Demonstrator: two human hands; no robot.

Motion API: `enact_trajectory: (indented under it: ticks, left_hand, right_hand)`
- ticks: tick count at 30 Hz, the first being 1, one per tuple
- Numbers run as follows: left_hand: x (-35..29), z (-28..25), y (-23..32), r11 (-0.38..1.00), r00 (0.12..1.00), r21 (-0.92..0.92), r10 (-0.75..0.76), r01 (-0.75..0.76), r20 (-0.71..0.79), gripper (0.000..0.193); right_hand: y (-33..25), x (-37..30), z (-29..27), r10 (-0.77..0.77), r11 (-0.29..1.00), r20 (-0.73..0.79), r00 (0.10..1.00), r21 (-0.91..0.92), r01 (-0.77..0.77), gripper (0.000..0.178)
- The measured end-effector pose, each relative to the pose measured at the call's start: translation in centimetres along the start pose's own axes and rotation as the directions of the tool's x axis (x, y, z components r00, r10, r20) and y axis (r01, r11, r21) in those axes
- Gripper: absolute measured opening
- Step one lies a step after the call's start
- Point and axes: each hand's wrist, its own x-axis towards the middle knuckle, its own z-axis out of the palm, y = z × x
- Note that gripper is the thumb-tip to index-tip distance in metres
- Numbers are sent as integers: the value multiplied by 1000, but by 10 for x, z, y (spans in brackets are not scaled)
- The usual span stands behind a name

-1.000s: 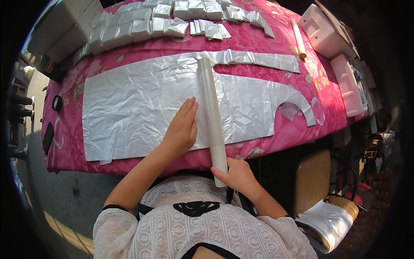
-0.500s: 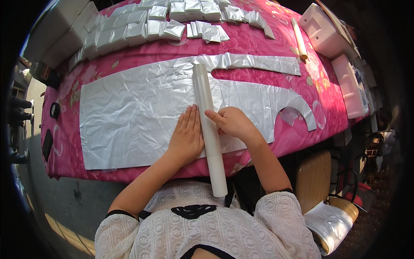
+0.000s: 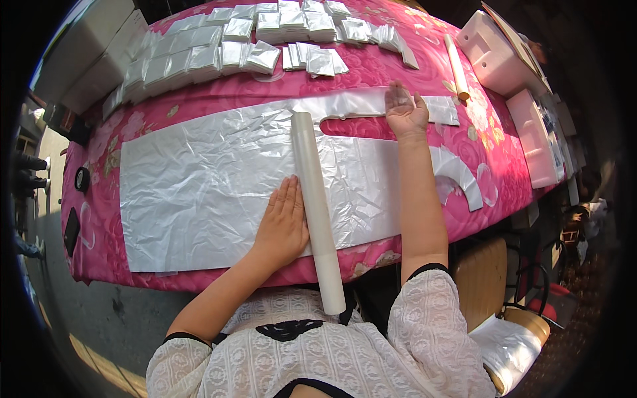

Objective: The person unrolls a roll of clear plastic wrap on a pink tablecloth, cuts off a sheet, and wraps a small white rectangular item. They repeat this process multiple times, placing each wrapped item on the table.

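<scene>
A thin, crinkled whitish plastic apron (image 3: 199, 199) lies flat before me, with a long strap (image 3: 352, 103) along its far right and a curved strap (image 3: 461, 179) at its near right. Across its middle rests a pale, smooth cylindrical tube (image 3: 315, 199), whose near end sticks out past the table edge. My left hand (image 3: 284, 222) lies flat on the apron, fingers together and stretched out, its edge against the tube's left side. Over the far strap is my right hand (image 3: 407, 113), palm showing, fingers apart and holding nothing.
Stacks of folded plastic packets (image 3: 192, 63) line the far side of the pink floral tablecloth (image 3: 265, 89). A second tube (image 3: 456, 69) and white foam boxes (image 3: 491, 50) are at the far right. A black tape roll (image 3: 81, 179) and phone-like object (image 3: 71, 232) lie left.
My right hand has left the tube and moved away and to the right, over the far strap, its fingers opening. My left hand stays flat beside the tube.
</scene>
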Motion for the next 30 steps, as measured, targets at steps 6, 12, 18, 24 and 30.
enact_trajectory:
  ticks: [6,12,18,24,30]
  left_hand:
    - [3,2,3,1000,999,13,20,-20,-34,59]
    - [0,9,-2,1000,998,22,21,-20,-55,61]
    - [-4,12,-6,997,968,3,80,-82,-237,61]
    - [5,20,-1,997,995,55,50,-45,-85,64]
    - [1,36,-12,976,988,213,68,-37,-139,62]
  right_hand:
    - [-113,-13,40,-164,970,445,881,-91,227,41]
    - [99,-111,167,-44,600,501,864,-679,424,40]
    - [338,-161,135,427,149,479,766,-874,463,36]
    - [460,-197,69,468,-180,628,622,-621,763,45]
    - [335,-249,102,696,327,710,106,-445,833,59]
